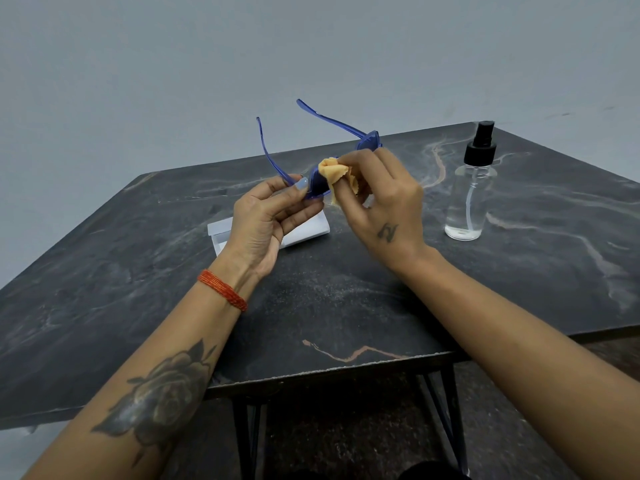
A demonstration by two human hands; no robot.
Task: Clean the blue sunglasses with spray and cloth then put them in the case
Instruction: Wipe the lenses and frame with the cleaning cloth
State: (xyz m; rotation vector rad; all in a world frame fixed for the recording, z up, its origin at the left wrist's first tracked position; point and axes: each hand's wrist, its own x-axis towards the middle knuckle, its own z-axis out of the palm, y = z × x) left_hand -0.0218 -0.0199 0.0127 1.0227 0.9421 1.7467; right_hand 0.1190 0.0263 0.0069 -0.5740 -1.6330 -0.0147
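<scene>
Head view: the job was about in the middle. The wiping part was going on, w/ the cloth (337, 174) pressed on a lens of the blue sunglasses (313, 181). The spray bottle (471, 188) stood upright on the desk (346, 306), well apart from both hands & off to the right, so the spraying was prob done, but I can't tell for sure. The bottle was see-through w/ a black top & had only a little liquid at the bottom.

The left hand (266, 220) held the glasses up above the desk. Its fingers (301, 184) were curled round the frame by the left lens, thumb on top. The right hand (384, 209) pinched the little orange cloth, all bunched up, & pushed it against the lens next to the left hand.

Still to do: finish the wipe, maybe the other lens too, fold the arms in, put the glasses in the case. The white thing (308, 232) lying on the desk under the left hand was prob the case; the hand hid most of it, so I can't tell if it was open.

The glasses were bright blue & see-through, prob plastic. Both arms were open & pointed up & away from the person. The far lens poked out behind the right hand. I couldn't see if the lenses were clean or wet yet
</scene>
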